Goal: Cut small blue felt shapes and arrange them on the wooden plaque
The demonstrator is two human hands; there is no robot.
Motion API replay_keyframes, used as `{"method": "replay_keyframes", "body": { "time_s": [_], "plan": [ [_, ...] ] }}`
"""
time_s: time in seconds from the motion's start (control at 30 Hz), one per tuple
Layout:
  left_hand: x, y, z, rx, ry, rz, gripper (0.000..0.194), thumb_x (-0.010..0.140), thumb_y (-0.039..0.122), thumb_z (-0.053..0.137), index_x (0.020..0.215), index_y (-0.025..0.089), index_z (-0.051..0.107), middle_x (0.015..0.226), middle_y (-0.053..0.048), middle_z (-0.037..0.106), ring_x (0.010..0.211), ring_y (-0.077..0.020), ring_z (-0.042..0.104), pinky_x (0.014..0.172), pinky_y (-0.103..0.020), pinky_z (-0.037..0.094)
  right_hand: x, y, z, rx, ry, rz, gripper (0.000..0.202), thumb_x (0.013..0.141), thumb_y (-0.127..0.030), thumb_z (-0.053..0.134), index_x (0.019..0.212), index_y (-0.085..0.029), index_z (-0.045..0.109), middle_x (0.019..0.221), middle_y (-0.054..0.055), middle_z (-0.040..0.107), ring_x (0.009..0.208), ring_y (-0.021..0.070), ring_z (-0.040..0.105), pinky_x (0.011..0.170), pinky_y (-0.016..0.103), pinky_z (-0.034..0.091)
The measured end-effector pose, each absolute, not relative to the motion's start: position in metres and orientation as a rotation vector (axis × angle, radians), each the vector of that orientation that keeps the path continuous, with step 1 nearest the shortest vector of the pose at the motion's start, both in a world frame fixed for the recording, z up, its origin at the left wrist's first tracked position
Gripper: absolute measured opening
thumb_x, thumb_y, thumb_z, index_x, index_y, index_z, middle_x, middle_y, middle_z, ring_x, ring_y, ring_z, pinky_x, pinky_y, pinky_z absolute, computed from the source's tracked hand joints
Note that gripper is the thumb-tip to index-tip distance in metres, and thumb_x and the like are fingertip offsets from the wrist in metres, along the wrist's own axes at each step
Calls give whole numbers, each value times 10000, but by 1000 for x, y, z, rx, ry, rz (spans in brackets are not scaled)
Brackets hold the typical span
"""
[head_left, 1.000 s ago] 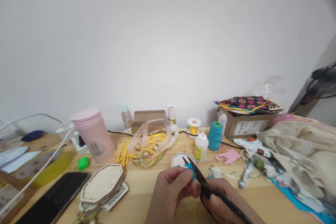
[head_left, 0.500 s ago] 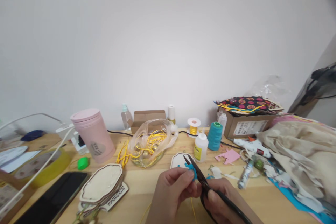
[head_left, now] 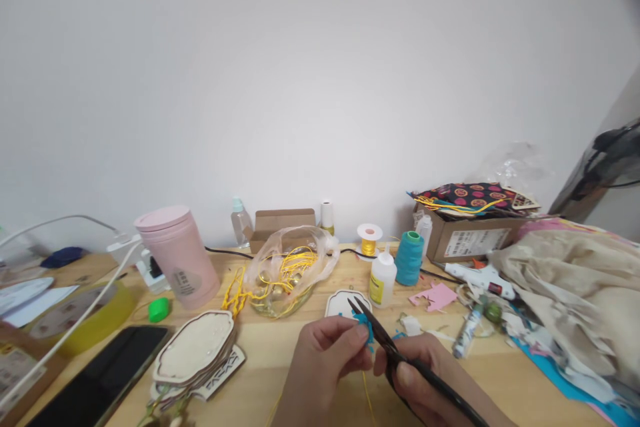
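Note:
Between thumb and fingers, my left hand (head_left: 333,353) pinches a small cut piece of blue felt-like material (head_left: 364,321). My right hand (head_left: 425,367) is closed around black scissors (head_left: 387,341). Their blades are slightly parted and point up and left, at the blue piece's edge. Behind the blades lies a white scalloped plaque (head_left: 345,302) on the table. A yellow cord (head_left: 368,395) runs below my hands. Blue scraps (head_left: 399,335) lie just beyond my right hand.
A glue bottle (head_left: 383,280) and a teal thread cone (head_left: 409,259) stand behind my hands. Leftward are stacked wooden plaques (head_left: 195,349), a phone (head_left: 100,377) and a pink tumbler (head_left: 180,260). On the right lie pink scraps (head_left: 434,297), a glue gun (head_left: 483,279) and bunched cloth (head_left: 560,280).
The scissors and my right hand have shifted slightly, and the blue piece is turned a little in my left fingers. The things on the table stay put.

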State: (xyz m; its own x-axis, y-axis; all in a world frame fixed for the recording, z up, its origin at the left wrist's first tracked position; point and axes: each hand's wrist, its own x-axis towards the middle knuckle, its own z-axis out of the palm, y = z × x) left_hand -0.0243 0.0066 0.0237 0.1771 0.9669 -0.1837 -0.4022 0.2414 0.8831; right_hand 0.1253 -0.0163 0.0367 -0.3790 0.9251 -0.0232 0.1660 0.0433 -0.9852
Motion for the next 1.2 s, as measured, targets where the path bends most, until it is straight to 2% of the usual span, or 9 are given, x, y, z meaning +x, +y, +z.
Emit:
{"method": "replay_keyframes", "body": {
  "time_s": [0.23, 0.43, 0.7, 0.9, 1.07, 1.2],
  "plan": [
    [-29, 7, 28, 904, 932, 1121, 108, 583, 195, 675, 518, 112, 653, 444, 19, 567, 471, -88, 504, 507, -189, 407, 137, -2, 23, -1081, -1862, 1407, 570, 667, -697, 365, 698, -153, 532, 540, -43, 294, 464, 101, 243, 405, 214, 206],
    [-32, 5, 28, 961, 930, 1097, 101, 601, 180, 646, 538, 102, 656, 475, 2, 578, 503, -101, 503, 528, -206, 389, 140, -1, 26, -1094, -1913, 1402, 619, 661, -712, 349, 736, -132, 552, 529, -44, 299, 438, 85, 251, 377, 201, 195],
    [-34, 8, 25, 1008, 892, 1067, 100, 622, 165, 625, 550, 104, 660, 475, 2, 583, 496, -92, 497, 509, -190, 369, 142, 8, 13, -967, -1904, 1444, 554, 673, -662, 421, 669, -122, 546, 478, -71, 277, 382, 48, 212, 331, 186, 136],
    [-36, 8, 24, 1003, 866, 1041, 86, 626, 158, 630, 568, 104, 663, 475, 11, 574, 491, -82, 513, 495, -173, 373, 149, 14, -2, -885, -1881, 1543, 476, 693, -573, 503, 730, -103, 567, 467, -87, 267, 357, 31, 196, 326, 185, 125],
    [-37, 8, 26, 983, 881, 1014, 122, 594, 196, 666, 520, 103, 641, 425, 32, 522, 439, -75, 479, 513, -206, 416, 147, 14, 7, -822, -1879, 1542, 482, 655, -580, 529, 665, -100, 565, 453, -85, 276, 356, 33, 203, 315, 194, 116],
    [-37, 8, 25, 971, 874, 1040, 140, 603, 210, 676, 519, 111, 623, 417, 50, 490, 430, -68, 450, 556, -235, 441, 142, 10, 14, -866, -1820, 1519, 441, 687, -563, 511, 668, -126, 567, 443, -83, 265, 343, 46, 191, 304, 211, 119]
  ]
}}
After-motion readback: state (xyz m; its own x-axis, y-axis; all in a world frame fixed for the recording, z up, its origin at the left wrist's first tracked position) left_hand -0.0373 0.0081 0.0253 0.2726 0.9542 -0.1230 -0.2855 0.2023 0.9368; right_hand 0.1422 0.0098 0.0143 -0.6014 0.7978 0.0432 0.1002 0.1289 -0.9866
